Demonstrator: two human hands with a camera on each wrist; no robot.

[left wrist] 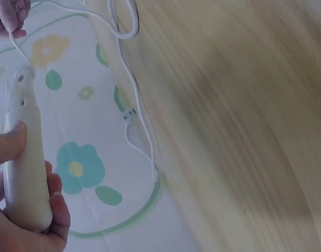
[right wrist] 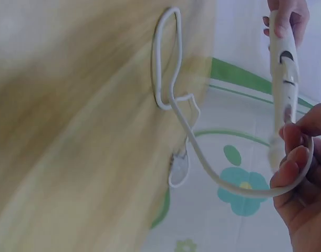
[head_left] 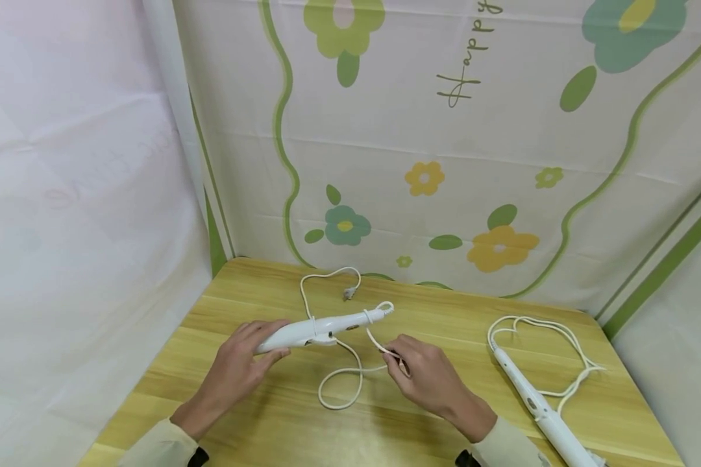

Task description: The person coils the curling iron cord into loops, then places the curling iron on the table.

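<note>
A white curling iron [head_left: 333, 324] is held above the table by my left hand [head_left: 248, 353], which grips its thick end with the thumb on one side. In the left wrist view the fingers [left wrist: 56, 205] curl round the iron's pale body [left wrist: 29, 173]. Its white cord [head_left: 340, 407] loops round the narrow end and hangs down in a curl. My right hand [head_left: 426, 376] pinches a stretch of that cord between thumb and fingers, just right of the narrow end. In the right wrist view the cord [right wrist: 202, 157] bends through those fingers. The plug [head_left: 348, 294] lies toward the table's back edge.
A second white curling iron [head_left: 537, 405] lies on the right side of the wooden table [head_left: 257, 428], its cord [head_left: 569, 337] looped behind it. A flower-printed cloth [head_left: 385, 130] hangs along the back edge, and white cloth [head_left: 82, 227] covers the left side.
</note>
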